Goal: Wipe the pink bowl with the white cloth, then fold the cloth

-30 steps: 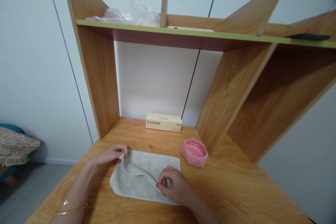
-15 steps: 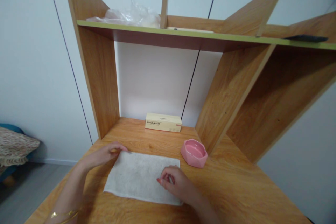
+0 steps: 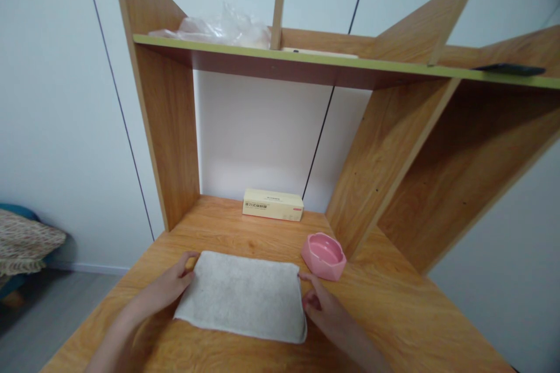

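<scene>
A light grey cloth [image 3: 245,294] lies flat on the wooden desk, folded into a rough rectangle. My left hand [image 3: 172,282] rests at its left edge, index finger reaching to the far left corner and thumb lower on the side. On the opposite side, my right hand [image 3: 326,306] has its index finger stretched to the far right corner and its thumb near the right edge. Both hands are open, with fingers apart and no clear grip on the cloth. Just beyond my right hand sits a pink faceted bowl [image 3: 324,256].
A cream-coloured box [image 3: 273,206] with printed lettering stands at the back of the desk [image 3: 394,315]. Wooden uprights carry a shelf [image 3: 262,59] above, holding a clear plastic bag [image 3: 223,29] and a dark flat object [image 3: 511,69]. A patterned fabric [image 3: 28,242] shows at far left.
My right hand has moved from over the cloth to its right edge, and its index finger has straightened. My left hand has shifted slightly toward me and left along the left edge.
</scene>
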The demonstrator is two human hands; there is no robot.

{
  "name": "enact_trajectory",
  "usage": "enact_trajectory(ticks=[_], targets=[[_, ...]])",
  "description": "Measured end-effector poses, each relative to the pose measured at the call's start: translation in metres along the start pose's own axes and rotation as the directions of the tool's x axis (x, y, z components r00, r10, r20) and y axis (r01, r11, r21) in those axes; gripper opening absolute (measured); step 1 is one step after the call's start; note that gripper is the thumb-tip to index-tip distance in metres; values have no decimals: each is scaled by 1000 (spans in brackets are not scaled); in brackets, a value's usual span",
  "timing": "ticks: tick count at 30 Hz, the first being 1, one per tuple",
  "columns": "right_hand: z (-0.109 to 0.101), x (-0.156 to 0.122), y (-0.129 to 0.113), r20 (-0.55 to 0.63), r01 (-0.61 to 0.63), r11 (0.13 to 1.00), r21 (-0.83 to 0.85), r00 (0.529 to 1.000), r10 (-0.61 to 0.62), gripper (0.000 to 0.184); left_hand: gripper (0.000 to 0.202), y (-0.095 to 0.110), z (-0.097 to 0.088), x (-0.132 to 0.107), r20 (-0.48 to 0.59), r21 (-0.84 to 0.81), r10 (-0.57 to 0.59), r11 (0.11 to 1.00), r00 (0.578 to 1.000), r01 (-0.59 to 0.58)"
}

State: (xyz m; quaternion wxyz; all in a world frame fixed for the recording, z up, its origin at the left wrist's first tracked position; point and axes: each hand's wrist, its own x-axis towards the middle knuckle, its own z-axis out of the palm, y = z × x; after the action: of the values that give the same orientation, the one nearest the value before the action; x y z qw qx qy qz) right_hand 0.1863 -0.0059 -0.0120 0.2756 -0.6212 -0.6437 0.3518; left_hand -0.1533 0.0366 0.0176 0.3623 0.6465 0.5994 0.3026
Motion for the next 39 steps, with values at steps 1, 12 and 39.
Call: enact_trajectory(ticks=[1, 12, 39], targets=[[2, 2, 3, 7, 8, 997, 72, 1000, -8, 49, 44, 2, 0, -1, 40, -63, 14, 998, 999, -11], [21, 0, 7, -181, 67, 871, 486, 983, 26, 68, 63, 14, -2, -9, 224, -376, -14, 921, 975, 99], [6, -7, -17, -175, 213, 971, -110, 957, -230, 16, 28, 10, 0, 12, 107, 15, 134, 991, 985, -137]])
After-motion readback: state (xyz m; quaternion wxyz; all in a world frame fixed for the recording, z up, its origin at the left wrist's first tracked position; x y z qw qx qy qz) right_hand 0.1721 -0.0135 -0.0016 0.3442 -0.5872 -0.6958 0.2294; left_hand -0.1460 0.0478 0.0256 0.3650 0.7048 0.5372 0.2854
